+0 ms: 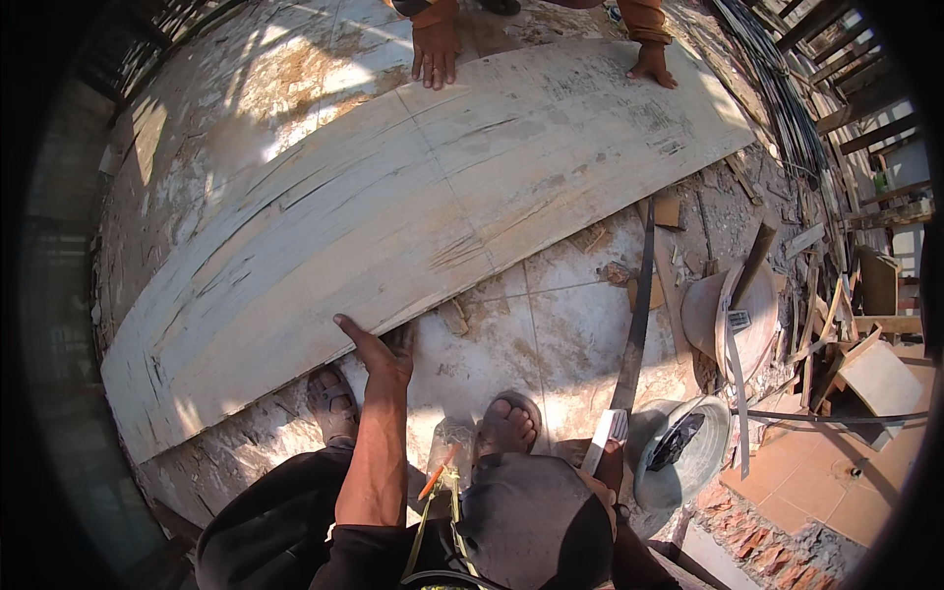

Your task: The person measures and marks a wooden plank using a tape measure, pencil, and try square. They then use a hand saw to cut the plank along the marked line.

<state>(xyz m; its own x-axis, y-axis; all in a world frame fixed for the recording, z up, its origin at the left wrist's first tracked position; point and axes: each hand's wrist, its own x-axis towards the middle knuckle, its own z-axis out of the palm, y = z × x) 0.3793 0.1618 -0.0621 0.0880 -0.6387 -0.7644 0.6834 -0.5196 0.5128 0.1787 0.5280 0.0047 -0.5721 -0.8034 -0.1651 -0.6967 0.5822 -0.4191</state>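
A long, weathered wooden board (393, 216) lies slantwise across the view, pale and scratched, with a thin line drawn across its width. My left hand (382, 356) grips its near edge, thumb on top and fingers partly hidden under it. Low on the right, my right hand (612, 460) is closed round the white handle of a handsaw (634, 354); my leg and the handle partly cover it. The saw's dark blade points away from me, its tip near the board's edge. Across from me, another person's hands (436, 54) press on the board's far side.
A grey bucket (654, 487) with a dark thing inside stands right of my foot. Beyond it is a pale tub (703, 310) with tools leaning at it. Scrap wood (880, 379) and dark rods (777, 88) line the right side. A clear container (450, 442) stands between my feet.
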